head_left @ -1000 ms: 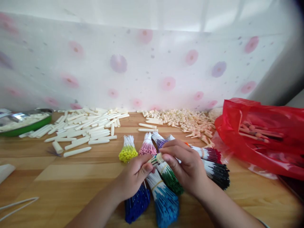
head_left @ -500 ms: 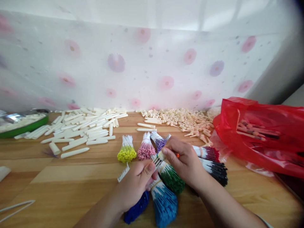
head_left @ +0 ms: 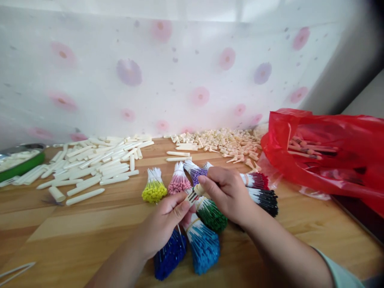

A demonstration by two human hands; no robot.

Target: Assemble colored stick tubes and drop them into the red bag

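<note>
My left hand and my right hand meet above the middle of the table, both closed on one short cream slotted multicolour-pen part. My left fingers pinch its lower end, and my right thumb and fingers grip its upper end. Dark strips show in its slots. Under and around the hands lie bundles of thin white pen refills with coloured ends: dark blue, light blue, green, yellow, pink, purple, dark red and black.
White pen barrels lie heaped at the back left, beside a green-sided tray. A pile of cream slotted parts is at the back right. An open red plastic bag with pens inside stands right. Patterned sheeting hangs behind the table.
The view has turned slightly right and down, so the table things sit further left. Both hands stay closed on the pen part, with only small finger movement.
</note>
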